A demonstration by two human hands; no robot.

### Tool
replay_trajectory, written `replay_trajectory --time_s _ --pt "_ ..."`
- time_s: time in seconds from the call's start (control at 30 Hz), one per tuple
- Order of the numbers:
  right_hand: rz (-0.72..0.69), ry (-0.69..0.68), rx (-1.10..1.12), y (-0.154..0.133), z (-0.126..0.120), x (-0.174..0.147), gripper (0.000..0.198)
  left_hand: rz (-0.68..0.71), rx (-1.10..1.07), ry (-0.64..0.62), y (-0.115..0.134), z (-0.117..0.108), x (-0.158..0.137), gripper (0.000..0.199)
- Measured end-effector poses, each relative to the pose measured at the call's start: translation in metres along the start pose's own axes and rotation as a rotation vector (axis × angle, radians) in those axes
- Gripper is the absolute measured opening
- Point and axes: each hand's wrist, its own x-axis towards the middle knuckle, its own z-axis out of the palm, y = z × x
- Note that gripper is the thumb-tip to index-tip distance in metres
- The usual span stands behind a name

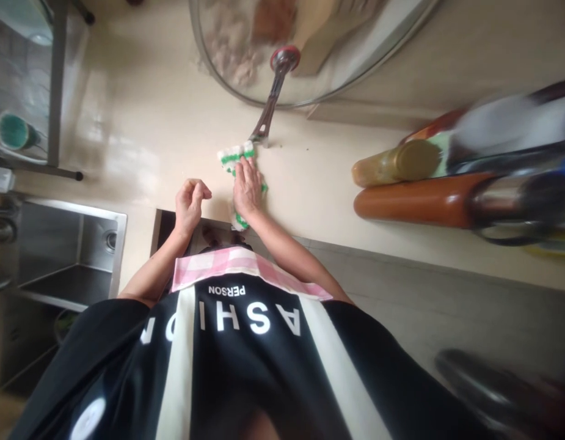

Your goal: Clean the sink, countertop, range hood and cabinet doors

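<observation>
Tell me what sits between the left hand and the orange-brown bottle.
The right hand on a green-and-white cloth, then pale countertop up to the bottle. Shows in the head view.

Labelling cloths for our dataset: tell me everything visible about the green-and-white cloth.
The cloth is white with green stripes and looks soft, perhaps fluffy or terry-like, though blur hides the weave. It lies rumpled on the pale countertop, its near end reaching the counter's front edge. The right hand lies over its middle, palm down, hiding much of it. Its far end is close to the metal utensil; whether they touch is unclear. Wet or dry, I can't tell.
</observation>
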Motion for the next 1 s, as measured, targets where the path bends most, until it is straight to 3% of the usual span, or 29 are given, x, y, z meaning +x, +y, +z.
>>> replay_trajectory --time_s 0.13,0.23,0.37,0.47,0.53,0.63,0.77,0.87,1.0 --pt "-0.234 -0.066 0.189 -0.018 0.028 0.022 0.045 -0.046 -0.04 -0.184 0.014 -0.015 -0.024 0.057" --pt "-0.325 0.027 0.464 -0.015 0.025 0.033 0.041 -0.155 -0.18 -0.292 0.02 -0.023 -0.036 0.058" --pt "-0.272 0.31 0.621 0.022 -0.034 0.001 0.041 -0.342 -0.446 -0.331 0.008 -0.043 -0.047 0.056" --pt "-0.151 0.413 0.457 0.057 -0.081 -0.059 0.045 -0.534 -0.568 -0.388 -0.018 -0.063 -0.06 0.055" --pt "-0.02 0.397 0.252 0.073 -0.088 -0.1 0.05 -0.728 -0.647 -0.441 -0.04 -0.071 -0.07 0.05" --pt "0.177 0.32 -0.09 0.081 -0.061 -0.136 0.058 -0.965 -0.73 -0.464 -0.069 -0.07 -0.084 0.033" --pt "0.33 0.34 -0.325 0.074 -0.014 -0.136 0.061 -1.123 -0.77 -0.276 -0.088 -0.055 -0.09 0.025" --pt "0.306 0.345 -0.346 0.071 0.0 -0.121 0.061 -1.128 -0.774 -0.168 -0.087 -0.053 -0.087 0.023" --pt "0.117 0.349 -0.329 0.064 0.018 -0.083 0.06 -1.096 -0.733 -0.121 -0.079 -0.064 -0.089 0.027"
